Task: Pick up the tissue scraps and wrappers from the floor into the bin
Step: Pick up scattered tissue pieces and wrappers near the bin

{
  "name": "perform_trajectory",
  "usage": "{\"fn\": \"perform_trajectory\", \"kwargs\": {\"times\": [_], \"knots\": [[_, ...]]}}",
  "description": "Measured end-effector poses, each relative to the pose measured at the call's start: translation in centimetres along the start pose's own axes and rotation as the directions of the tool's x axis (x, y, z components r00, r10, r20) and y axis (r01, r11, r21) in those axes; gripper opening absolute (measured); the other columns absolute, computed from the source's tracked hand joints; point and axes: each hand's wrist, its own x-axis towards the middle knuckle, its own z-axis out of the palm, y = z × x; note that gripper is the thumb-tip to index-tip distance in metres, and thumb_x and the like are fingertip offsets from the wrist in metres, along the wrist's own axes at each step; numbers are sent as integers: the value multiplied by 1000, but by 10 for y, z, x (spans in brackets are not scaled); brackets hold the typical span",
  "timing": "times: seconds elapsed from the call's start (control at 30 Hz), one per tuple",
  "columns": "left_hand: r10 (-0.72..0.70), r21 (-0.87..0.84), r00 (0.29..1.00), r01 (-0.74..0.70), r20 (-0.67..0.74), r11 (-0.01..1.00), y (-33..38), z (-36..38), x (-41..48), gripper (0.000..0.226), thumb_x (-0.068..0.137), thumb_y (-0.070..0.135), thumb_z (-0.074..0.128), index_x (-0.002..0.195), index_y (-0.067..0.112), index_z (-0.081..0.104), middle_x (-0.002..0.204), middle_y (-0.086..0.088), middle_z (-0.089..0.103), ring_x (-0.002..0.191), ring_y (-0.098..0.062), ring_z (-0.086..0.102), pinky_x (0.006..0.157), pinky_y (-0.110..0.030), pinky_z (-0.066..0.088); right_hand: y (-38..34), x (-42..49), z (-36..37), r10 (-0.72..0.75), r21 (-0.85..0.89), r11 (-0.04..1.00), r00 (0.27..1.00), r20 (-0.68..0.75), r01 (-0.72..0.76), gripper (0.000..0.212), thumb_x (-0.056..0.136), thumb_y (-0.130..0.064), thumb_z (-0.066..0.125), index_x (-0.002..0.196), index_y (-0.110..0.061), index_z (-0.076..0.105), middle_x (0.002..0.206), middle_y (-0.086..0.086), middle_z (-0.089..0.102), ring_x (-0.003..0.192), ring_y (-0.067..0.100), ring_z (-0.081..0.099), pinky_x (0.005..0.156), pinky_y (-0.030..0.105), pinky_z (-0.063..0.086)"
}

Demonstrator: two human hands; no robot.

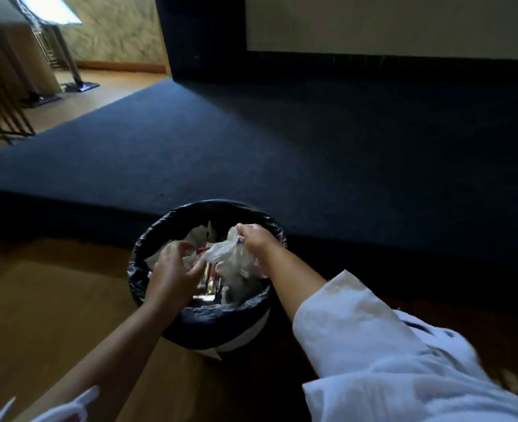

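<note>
Bin [148, 271]: round, lined with a black bag, stood on wood floor against the edge of a dark carpeted platform [282, 147]. Contents: pale tissue scraps [198, 236] at the far side, shiny wrappers [209, 281] lower down.

Right hand [256, 237]: pinched closed on a crumpled clear wrapper [230, 260], held over the bin mouth and partly inside it.

Left hand [172, 274]: fingers curled over the near rim among the scraps; whether anything is gripped cannot be told.

Risks, as judged: light film may cling to the fingers on release and be drawn back out; the heaped contents may spring up and spill over the rim; the liner may be dragged inward by pressing, or the bin tipped.
</note>
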Motion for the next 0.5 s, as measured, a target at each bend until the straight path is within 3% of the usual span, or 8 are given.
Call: {"fn": "perform_trajectory", "kwargs": {"times": [0.07,0.17,0.27,0.37,0.5], "knots": [[80,-1,997,-80,21,997,14,2,-4,30,83,32,65,107,15,61,118,-4,56,114,-21,50,90,-27,38,2,-5,-8,-24,-19,1000,999,-40,23,39,94,-31,46,125,-7,52,119,10,58,106,24,56,94,35,45],[229,-44,970,-226,83,973,42,12,-16,39,74,51,53,98,22,63,123,-3,56,118,-20,50,98,-31,40,16,-20,-41,-108,42,993,990,-93,113,30,95,-19,47,119,-4,55,84,-1,56,69,6,48,62,17,42],[393,-69,904,-386,167,920,71,39,-34,34,76,41,54,99,20,65,125,1,55,117,-16,49,92,-19,32,42,-51,-94,-128,51,989,978,-166,138,21,96,-16,44,111,-12,57,93,-4,55,79,3,49,68,21,43],[475,-141,826,-454,303,880,99,83,-57,27,80,41,56,99,24,64,125,5,54,119,-11,48,95,-21,35,89,-82,-157,-70,23,996,953,-296,81,17,96,-17,42,99,-21,58,102,-4,56,94,10,53,72,25,48],[522,-206,688,-491,505,847,124,154,-94,12,87,32,60,99,33,61,130,6,49,127,-10,44,107,-27,36,175,-123,-223,115,97,992,880,-461,-79,20,95,-14,42,87,-25,57,99,2,58,84,14,54,59,22,45]]}}
